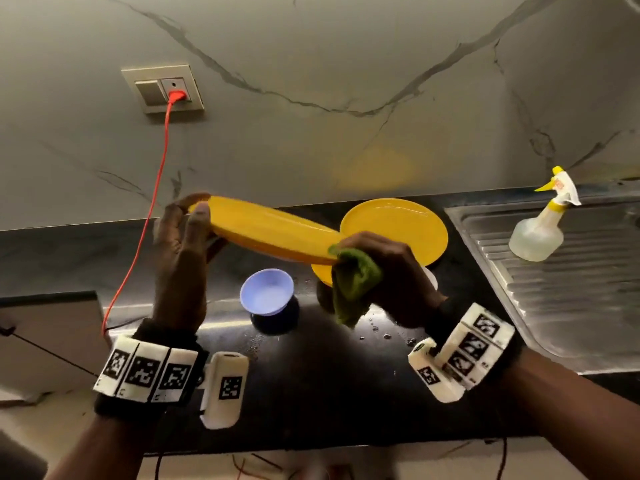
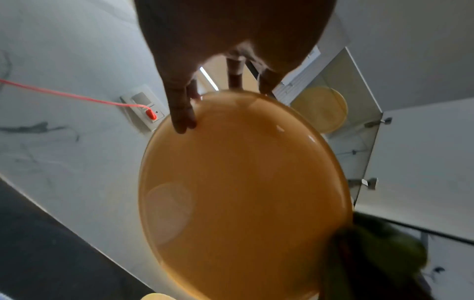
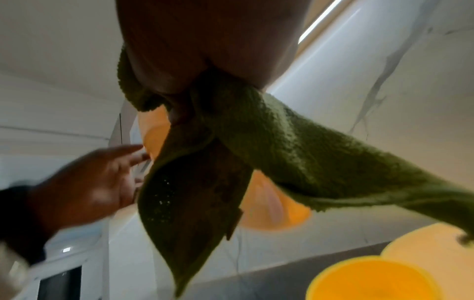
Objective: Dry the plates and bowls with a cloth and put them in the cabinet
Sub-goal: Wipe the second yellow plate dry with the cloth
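Observation:
My left hand [image 1: 195,209] pinches the left rim of a yellow plate [image 1: 270,230] held tilted above the black counter [image 1: 311,375]. In the left wrist view its fingers [image 2: 182,119] lie on the plate [image 2: 243,182]. My right hand [image 1: 381,265] grips a bunched green cloth [image 1: 356,275] against the plate's right edge. The cloth [image 3: 256,152] hangs from the fist in the right wrist view. A second yellow plate [image 1: 398,226] lies on the counter behind. A yellow bowl [image 3: 372,280] stands under the cloth. A lavender bowl [image 1: 266,291] sits in the middle.
A spray bottle [image 1: 540,226] stands on the steel sink drainboard [image 1: 571,289] at right. An orange cable [image 1: 156,188] runs from the wall socket [image 1: 162,88] down to the counter's left. Water drops lie near the bowls. Overhead a cabinet [image 2: 359,113] stands open with a yellow plate [image 2: 320,109] inside.

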Demonstrator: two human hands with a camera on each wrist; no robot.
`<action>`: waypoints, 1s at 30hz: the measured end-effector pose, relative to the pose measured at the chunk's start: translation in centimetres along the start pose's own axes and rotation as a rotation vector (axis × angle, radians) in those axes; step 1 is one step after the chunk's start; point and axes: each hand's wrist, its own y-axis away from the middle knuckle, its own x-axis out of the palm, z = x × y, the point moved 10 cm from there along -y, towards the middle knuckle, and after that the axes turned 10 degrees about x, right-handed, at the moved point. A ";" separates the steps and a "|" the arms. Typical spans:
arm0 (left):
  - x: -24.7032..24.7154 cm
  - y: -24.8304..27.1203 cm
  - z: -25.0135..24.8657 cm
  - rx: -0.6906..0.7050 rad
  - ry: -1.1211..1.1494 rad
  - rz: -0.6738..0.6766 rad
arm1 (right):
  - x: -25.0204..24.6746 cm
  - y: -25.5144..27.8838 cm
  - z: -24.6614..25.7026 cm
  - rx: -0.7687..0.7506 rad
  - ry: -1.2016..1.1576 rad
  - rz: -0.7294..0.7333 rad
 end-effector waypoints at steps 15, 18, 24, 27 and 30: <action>5.4 3.9 -2.5 0.080 -0.280 0.476 | -4.9 -3.9 -3.1 0.327 -0.285 0.002; 5.5 5.0 -2.2 0.106 -0.288 0.394 | -4.2 -3.3 -1.3 0.172 -0.063 -0.155; 6.7 5.3 -2.5 0.182 -0.309 0.363 | 1.8 -1.9 4.8 -0.103 0.202 -0.215; 6.4 5.7 -2.2 0.193 -0.282 0.357 | 4.1 -2.1 6.5 -0.188 0.228 -0.163; 5.7 5.9 -2.3 0.204 -0.290 0.330 | 3.4 -3.1 6.0 -0.150 0.257 -0.216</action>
